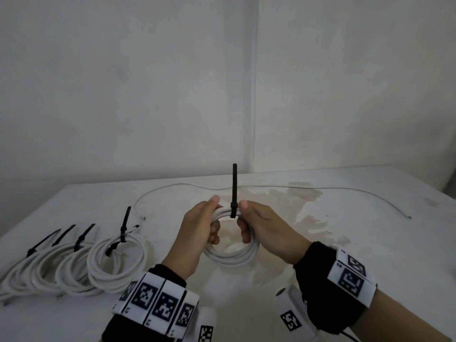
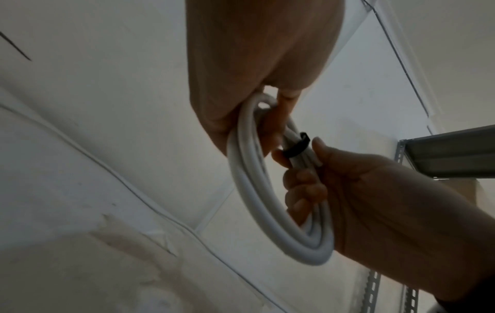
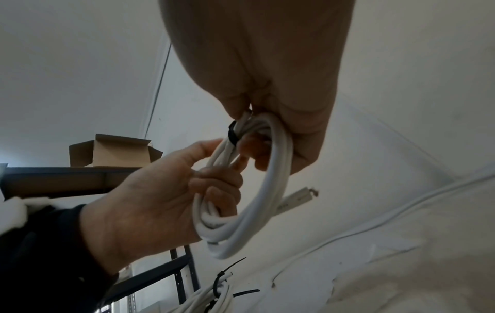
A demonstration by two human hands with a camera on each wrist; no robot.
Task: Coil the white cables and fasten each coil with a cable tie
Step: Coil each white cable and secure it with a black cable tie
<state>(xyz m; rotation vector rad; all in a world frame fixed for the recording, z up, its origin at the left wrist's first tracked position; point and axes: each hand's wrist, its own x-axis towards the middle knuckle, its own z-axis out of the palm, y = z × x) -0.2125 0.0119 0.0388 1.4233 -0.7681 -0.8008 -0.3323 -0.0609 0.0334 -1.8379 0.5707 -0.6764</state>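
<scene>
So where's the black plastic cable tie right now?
In the head view, centre: the black plastic cable tie wraps the top of the white cable coil, between left hand and right hand.

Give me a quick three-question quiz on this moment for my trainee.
1. True or false: both hands grip the coil.
2. The tie's tail points: A) up B) down C) left.
3. How many tied coils lie on the table to the left?

Key: 1 true, the left hand and right hand both hold it; 2 A; 3 four.
</scene>
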